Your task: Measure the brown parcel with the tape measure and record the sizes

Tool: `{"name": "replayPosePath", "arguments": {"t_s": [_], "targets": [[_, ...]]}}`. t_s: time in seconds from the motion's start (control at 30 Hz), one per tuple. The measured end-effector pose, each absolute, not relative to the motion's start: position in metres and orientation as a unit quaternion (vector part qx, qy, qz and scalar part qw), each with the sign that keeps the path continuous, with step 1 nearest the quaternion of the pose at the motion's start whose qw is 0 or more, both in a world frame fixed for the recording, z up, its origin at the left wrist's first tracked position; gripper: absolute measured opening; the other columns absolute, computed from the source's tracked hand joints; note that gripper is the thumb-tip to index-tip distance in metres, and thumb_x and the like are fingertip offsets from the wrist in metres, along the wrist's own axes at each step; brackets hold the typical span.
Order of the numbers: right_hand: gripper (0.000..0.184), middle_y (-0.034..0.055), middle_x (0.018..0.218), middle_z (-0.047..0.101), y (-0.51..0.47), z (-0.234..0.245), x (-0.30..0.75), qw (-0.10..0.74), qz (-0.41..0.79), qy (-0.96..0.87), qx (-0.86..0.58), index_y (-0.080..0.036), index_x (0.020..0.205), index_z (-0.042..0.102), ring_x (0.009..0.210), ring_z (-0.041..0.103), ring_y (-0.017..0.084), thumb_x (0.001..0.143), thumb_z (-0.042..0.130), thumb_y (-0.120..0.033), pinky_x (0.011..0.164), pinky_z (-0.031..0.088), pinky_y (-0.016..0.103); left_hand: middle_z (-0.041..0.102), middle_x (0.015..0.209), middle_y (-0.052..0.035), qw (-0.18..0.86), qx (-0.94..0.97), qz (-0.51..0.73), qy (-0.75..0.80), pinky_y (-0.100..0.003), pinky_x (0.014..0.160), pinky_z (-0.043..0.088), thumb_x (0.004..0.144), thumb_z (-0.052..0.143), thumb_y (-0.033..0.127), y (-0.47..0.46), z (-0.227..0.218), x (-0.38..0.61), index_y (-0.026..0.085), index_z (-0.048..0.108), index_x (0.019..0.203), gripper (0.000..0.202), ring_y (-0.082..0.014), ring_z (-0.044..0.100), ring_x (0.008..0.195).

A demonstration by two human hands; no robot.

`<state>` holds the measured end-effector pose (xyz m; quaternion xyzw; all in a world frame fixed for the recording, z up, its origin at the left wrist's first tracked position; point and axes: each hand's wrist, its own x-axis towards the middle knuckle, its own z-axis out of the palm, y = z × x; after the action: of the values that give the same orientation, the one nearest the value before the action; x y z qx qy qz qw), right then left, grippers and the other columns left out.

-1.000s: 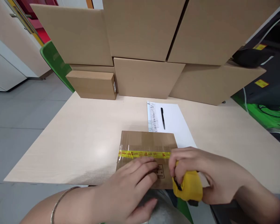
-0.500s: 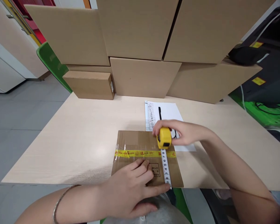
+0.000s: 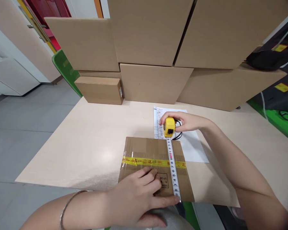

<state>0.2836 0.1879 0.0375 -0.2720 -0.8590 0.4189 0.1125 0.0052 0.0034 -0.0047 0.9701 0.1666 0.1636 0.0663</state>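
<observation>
A flat brown parcel [image 3: 144,150] sealed with a yellow printed tape strip lies at the near edge of the table [image 3: 91,147]. My left hand [image 3: 139,195] rests flat on its near part, with one finger pressing the tape end against the near edge. My right hand [image 3: 184,122] holds a yellow tape measure [image 3: 169,127] just past the parcel's far edge. Its white blade [image 3: 173,169] runs across the parcel from front to back.
A white sheet [image 3: 194,145] with barcodes lies under my right hand, right of the parcel. Several large cardboard boxes [image 3: 155,81] are stacked along the table's far side, with a small box [image 3: 99,90] at the left. A green chair back [image 3: 66,72] stands behind it.
My right hand has drawn the tape measure from the parcel's near edge to beyond its far edge, pulling the blade out. My left hand has stayed on the parcel, pinning the blade's end.
</observation>
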Motion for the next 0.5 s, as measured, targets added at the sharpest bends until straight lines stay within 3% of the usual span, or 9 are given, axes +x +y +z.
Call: {"name": "replayPosePath", "arguments": {"t_s": [0.17, 0.27, 0.37, 0.43, 0.5], "targets": [[0.038, 0.0045, 0.108, 0.066, 0.134, 0.054, 0.280, 0.087, 0.406, -0.872, -0.260, -0.022, 0.104, 0.060, 0.098, 0.062, 0.021, 0.070, 0.061, -0.006, 0.086, 0.050, 0.034, 0.068, 0.102, -0.0056, 0.064, 0.971, 0.172, 0.156, -0.041, 0.108, 0.043, 0.099, 0.042, 0.063, 0.002, -0.007, 0.005, 0.032, 0.051, 0.143, 0.055, -0.0243, 0.063, 0.105], [0.034, 0.0034, 0.101, 0.065, 0.083, 0.056, 0.270, 0.055, 0.395, -0.878, -0.264, -0.022, 0.097, 0.061, 0.092, 0.062, 0.020, 0.068, 0.065, -0.004, 0.081, 0.050, 0.032, 0.067, 0.105, -0.0121, 0.077, 0.969, 0.180, 0.151, -0.047, 0.106, 0.046, 0.096, 0.045, 0.066, 0.000, -0.001, 0.004, 0.021, 0.055, 0.135, 0.060, -0.0314, 0.062, 0.112], [0.036, 0.0019, 0.099, 0.066, 0.038, 0.055, 0.269, 0.059, 0.392, -0.877, -0.271, -0.025, 0.097, 0.063, 0.095, 0.063, 0.020, 0.069, 0.066, -0.003, 0.081, 0.050, 0.031, 0.066, 0.110, -0.0172, 0.198, 0.947, 0.178, 0.178, -0.046, 0.096, 0.055, 0.094, 0.051, 0.064, 0.001, 0.011, -0.004, 0.013, 0.049, 0.136, 0.066, -0.0330, 0.064, 0.109], [0.039, 0.0014, 0.102, 0.068, 0.020, 0.051, 0.281, 0.076, 0.412, -0.864, -0.280, -0.027, 0.101, 0.065, 0.096, 0.065, 0.020, 0.070, 0.068, -0.004, 0.082, 0.052, 0.030, 0.065, 0.117, -0.0155, 0.312, 0.891, 0.227, 0.239, -0.041, 0.090, 0.059, 0.094, 0.056, 0.056, 0.008, 0.016, -0.017, 0.018, 0.040, 0.144, 0.065, -0.0285, 0.066, 0.106], [0.038, 0.0026, 0.109, 0.069, 0.012, 0.043, 0.304, 0.135, 0.440, -0.825, -0.328, -0.029, 0.102, 0.063, 0.099, 0.068, 0.021, 0.071, 0.072, -0.008, 0.082, 0.055, 0.032, 0.060, 0.130, -0.0140, 0.358, 0.795, 0.324, 0.367, -0.043, 0.099, 0.055, 0.098, 0.054, 0.046, 0.019, 0.010, -0.033, 0.026, 0.039, 0.146, 0.054, -0.0276, 0.062, 0.118]]}}
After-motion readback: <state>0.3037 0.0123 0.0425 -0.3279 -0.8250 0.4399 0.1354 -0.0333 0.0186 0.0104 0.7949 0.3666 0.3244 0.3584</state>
